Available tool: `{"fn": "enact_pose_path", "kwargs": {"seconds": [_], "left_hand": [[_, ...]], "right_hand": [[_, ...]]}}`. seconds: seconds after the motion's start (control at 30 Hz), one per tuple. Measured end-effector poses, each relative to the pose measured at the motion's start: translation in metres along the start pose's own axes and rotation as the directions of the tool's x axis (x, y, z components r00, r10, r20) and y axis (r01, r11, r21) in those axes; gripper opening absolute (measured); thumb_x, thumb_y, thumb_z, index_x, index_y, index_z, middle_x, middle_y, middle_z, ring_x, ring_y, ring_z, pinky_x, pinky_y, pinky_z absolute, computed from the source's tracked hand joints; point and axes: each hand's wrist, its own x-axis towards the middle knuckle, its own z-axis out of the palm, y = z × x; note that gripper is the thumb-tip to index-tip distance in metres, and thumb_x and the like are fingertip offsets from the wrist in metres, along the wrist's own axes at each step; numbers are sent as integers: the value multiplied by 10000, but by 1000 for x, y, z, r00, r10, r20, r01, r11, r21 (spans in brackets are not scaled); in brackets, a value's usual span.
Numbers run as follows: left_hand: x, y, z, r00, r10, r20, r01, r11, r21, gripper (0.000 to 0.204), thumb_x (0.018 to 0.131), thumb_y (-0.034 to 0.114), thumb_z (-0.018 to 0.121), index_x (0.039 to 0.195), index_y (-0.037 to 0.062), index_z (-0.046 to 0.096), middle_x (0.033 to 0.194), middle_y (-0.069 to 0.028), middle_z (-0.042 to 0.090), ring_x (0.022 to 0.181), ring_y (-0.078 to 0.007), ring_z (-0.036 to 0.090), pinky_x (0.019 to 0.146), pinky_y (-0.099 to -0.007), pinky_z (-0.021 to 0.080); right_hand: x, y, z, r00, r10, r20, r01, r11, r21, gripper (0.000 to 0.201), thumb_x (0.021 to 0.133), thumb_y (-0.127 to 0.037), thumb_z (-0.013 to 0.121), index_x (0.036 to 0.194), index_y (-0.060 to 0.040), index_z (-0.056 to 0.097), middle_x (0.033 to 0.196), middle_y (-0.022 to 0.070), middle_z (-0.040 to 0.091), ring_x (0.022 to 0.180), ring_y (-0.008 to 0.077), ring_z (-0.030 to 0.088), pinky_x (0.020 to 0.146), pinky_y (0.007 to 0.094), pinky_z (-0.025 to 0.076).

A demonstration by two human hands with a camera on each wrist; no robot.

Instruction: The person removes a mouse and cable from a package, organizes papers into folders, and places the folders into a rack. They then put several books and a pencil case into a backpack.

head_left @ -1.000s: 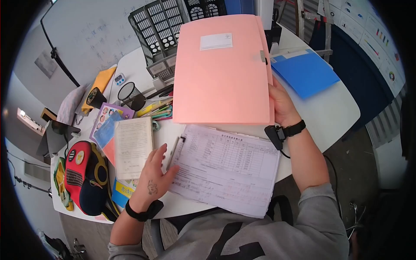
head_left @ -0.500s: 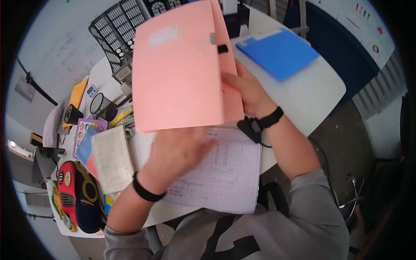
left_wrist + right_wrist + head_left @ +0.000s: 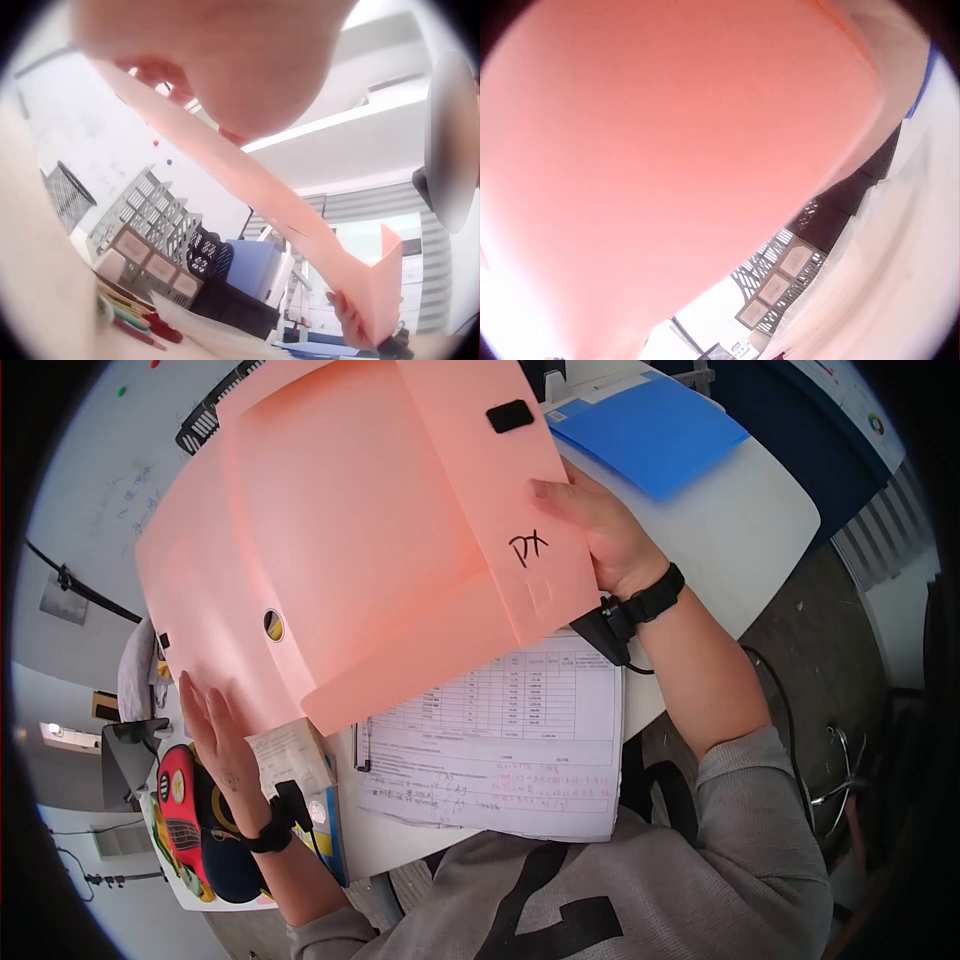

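Note:
A pink file box [image 3: 350, 510] is held unfolded over the desk, its hollow inside facing up in the head view. It has a black fastener patch, handwritten letters and a round finger hole. My right hand [image 3: 620, 535] grips its right-hand flap, thumb on top and the other fingers behind. At the lower left, my left hand [image 3: 222, 745] lies against the opened cover with fingers extended. In the left wrist view the cover appears as a thin pink strip [image 3: 277, 202] below the left palm. Pink board [image 3: 667, 150] fills most of the right wrist view.
Beneath the box lie printed and handwritten sheets [image 3: 480, 770] with a clip. A blue folder [image 3: 655, 440] rests at the back right of the desk. To the left are a red and navy bag [image 3: 185, 800] and a worn booklet [image 3: 290, 758]. Slotted file racks [image 3: 142, 225] stand behind.
The pink box has gone from closed to unfolded, its cover swung to the left. My left hand has moved from over the papers to the cover; the right keeps its grip.

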Motion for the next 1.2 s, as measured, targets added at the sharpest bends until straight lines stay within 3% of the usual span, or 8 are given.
{"fn": "enact_pose_path", "kwargs": {"seconds": [0.27, 0.4, 0.47, 0.6, 0.73, 0.8, 1.0, 1.2], "left_hand": [[-14, 17, -12, 952, -19, 305, -200, 717, 668, 537, 1020, 348, 550, 1470, 68, 466, 1580, -224, 337, 1492, -420, 240, 1202, -515, 211], [-15, 29, -6, 949, 49, 311, -251, 714, 653, 512, 973, 278, 627, 1424, 66, 511, 1552, -200, 390, 1482, -410, 266, 1191, -510, 236], [-21, 43, -3, 935, 227, 272, -353, 670, 654, 413, 930, 209, 677, 1301, 42, 602, 1401, -196, 547, 1349, -377, 474, 1100, -475, 381], [-66, 86, 2, 860, -251, 444, -43, 831, 554, 269, 862, 185, 738, 1017, -25, 671, 908, -156, 650, 795, -304, 644, 736, -419, 510], [-102, 73, 19, 781, -113, 615, -376, 701, 606, 442, 796, 303, 806, 1016, -51, 657, 862, -197, 598, 792, -383, 618, 706, -439, 509], [-106, 87, 19, 702, -260, 663, -308, 728, 613, 533, 806, 328, 810, 1119, -72, 649, 994, -213, 648, 848, -364, 661, 768, -433, 536], [-106, 81, 35, 814, -207, 543, -194, 784, 590, 398, 893, 271, 716, 1114, -52, 639, 987, -206, 640, 822, -359, 666, 721, -425, 545], [-111, 68, 38, 786, -204, 584, -209, 801, 562, 286, 879, 253, 705, 1015, 13, 630, 950, -179, 630, 870, -377, 660, 755, -443, 536]], "right_hand": [[8, 12, 4, 980, 188, -63, -192, 979, -72, 637, 964, -147, 640, 1515, -28, 344, 1391, 146, 552, 1222, 233, 608, 977, 385, 555], [8, 14, 3, 972, 216, -90, -222, 973, -66, 623, 967, -128, 621, 1515, -25, 343, 1398, 152, 545, 1226, 239, 604, 983, 387, 551], [7, 12, 5, 972, 202, -115, -211, 975, -71, 609, 968, -121, 609, 1510, -22, 349, 1402, 151, 541, 1214, 238, 610, 982, 388, 552], [7, 11, 3, 970, 214, -111, -222, 973, -64, 605, 965, -115, 611, 1506, -21, 357, 1404, 146, 541, 1213, 233, 606, 993, 385, 540], [11, 11, 3, 977, 186, -100, -196, 976, -92, 618, 958, -103, 617, 1513, -25, 355, 1404, 137, 542, 1223, 225, 593, 1011, 377, 520], [8, 12, 7, 976, 181, -123, -188, 981, -54, 627, 952, -90, 617, 1514, -20, 349, 1403, 135, 540, 1224, 222, 592, 1010, 374, 520], [5, 14, 4, 971, 174, -166, -182, 982, -38, 624, 968, -112, 625, 1519, -29, 345, 1378, 131, 559, 1196, 221, 610, 983, 355, 536], [9, 15, 2, 973, 154, -170, -168, 984, -67, 587, 984, -109, 595, 1513, -24, 356, 1373, 134, 559, 1186, 211, 616, 965, 349, 545]]}}
